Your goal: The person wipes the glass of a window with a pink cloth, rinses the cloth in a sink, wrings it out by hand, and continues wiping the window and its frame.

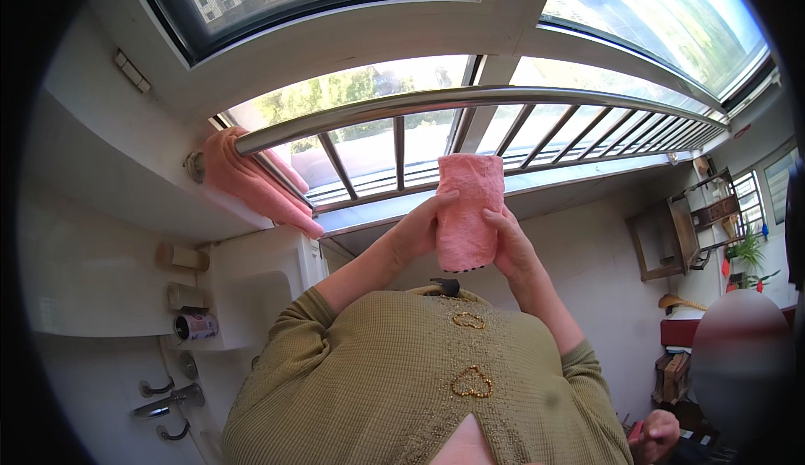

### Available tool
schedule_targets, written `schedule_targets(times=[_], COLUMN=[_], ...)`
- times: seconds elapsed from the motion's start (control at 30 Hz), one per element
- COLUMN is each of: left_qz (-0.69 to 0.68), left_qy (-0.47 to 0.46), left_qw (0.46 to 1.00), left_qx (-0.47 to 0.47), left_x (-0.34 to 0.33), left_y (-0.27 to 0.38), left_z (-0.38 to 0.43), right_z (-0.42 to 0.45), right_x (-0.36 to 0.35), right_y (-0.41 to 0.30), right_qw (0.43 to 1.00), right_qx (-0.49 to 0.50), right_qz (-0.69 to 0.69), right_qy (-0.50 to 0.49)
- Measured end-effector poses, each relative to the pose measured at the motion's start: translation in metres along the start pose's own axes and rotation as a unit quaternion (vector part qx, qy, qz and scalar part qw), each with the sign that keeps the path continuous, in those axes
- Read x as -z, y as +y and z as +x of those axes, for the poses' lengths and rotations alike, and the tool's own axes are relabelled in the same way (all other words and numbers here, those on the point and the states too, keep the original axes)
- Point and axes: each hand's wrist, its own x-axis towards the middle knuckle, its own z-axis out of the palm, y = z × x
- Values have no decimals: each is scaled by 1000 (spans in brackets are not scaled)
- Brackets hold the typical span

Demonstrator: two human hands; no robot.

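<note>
A pink terry towel (470,213), folded into an upright oblong bundle, is held out in front of my chest. My left hand (422,225) grips its left side, with the thumb on the near face. On the opposite side my right hand (508,238) holds it the same way. Small dark marks show along the bundle's bottom edge. Most of my fingers are hidden behind the towel. Just beyond it runs a metal window railing (434,99), where a second pink cloth (251,179) hangs folded at the left end.
Left of me is a white washbasin (251,289) with several containers and a chrome faucet (170,401). A window sill (371,212) lies under the railing. At right stand a wooden chair (660,238) and potted plants (748,251). Another person's hand (655,433) shows at lower right.
</note>
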Motion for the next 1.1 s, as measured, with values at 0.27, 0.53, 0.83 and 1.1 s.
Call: schedule_targets(times=[0.27, 0.53, 0.83, 1.1], left_qz=[398, -1, 5, 176], left_qy=[75, 10, 178, 138], left_qw=[907, 997, 947, 927], left_qx=[-112, -81, -266, -301], left_x=[-10, -1, -16, -36], left_y=[26, 41, 51, 61], left_z=[-21, -40, -64, -96], right_z=[27, 41, 36, 61], right_x=[-7, -48, -84, -121], right_y=[-15, -34, -27, -24], right_qw=[994, 986, 725, 722], right_qx=[-63, -102, 375, 396], right_qz=[-86, -78, -572, -526], right_qy=[-1, -108, -79, -213])
